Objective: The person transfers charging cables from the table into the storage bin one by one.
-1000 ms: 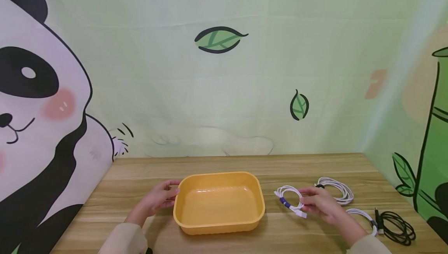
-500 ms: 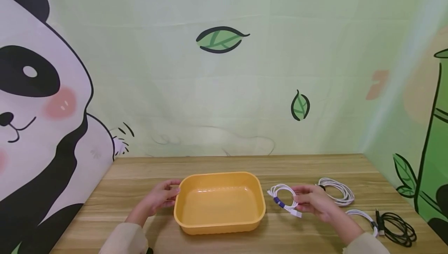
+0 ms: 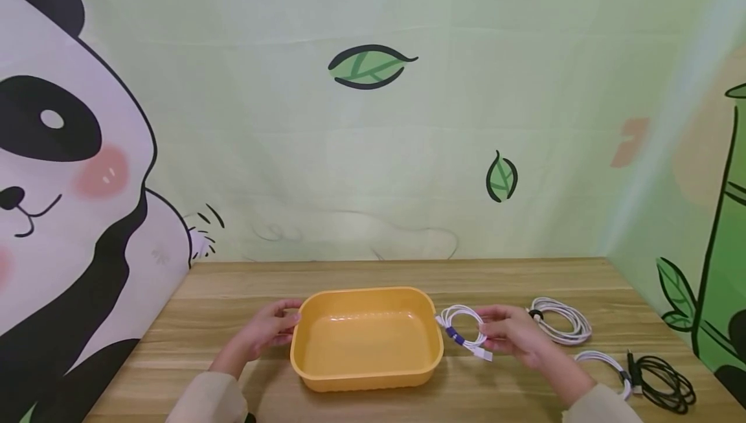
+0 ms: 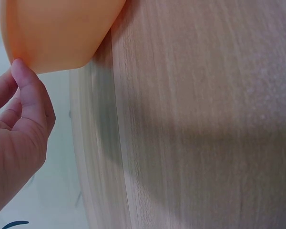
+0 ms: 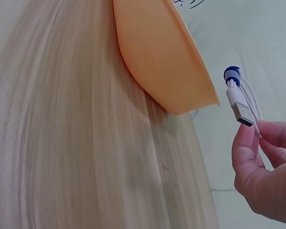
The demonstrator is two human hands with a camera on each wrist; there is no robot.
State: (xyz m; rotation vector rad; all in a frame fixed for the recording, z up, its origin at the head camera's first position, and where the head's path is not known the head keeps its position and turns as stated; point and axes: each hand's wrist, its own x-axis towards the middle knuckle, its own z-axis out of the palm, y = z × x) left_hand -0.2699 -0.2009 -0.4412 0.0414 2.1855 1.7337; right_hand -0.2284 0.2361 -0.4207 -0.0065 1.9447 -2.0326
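A yellow plastic basin [image 3: 366, 383] rests on the wooden table. At its left end, my left hand [image 3: 263, 332] pinches the rim; the left wrist view shows the thumb [image 4: 29, 90] against the outer wall. Just off the basin's right end, my right hand [image 3: 515, 333] holds a coiled white USB cable [image 3: 454, 335] by the right side of its loop. A blue tie binds this coil, and its metal USB plug [image 5: 243, 114] points down toward the fingers in the right wrist view. The coil's left tip overlaps the basin's right rim in the head view.
To the right lie a larger white cable coil [image 3: 574, 319] with a black tie, a smaller white cable [image 3: 606, 359] partly behind the right forearm, and a black cable coil [image 3: 670, 381]. A printed panda backdrop [image 3: 373, 183] stands behind the table [image 3: 350, 274].
My right hand has carried the white USB cable leftward, from a gap beside the basin up to its right rim. The left hand and basin have stayed in place.
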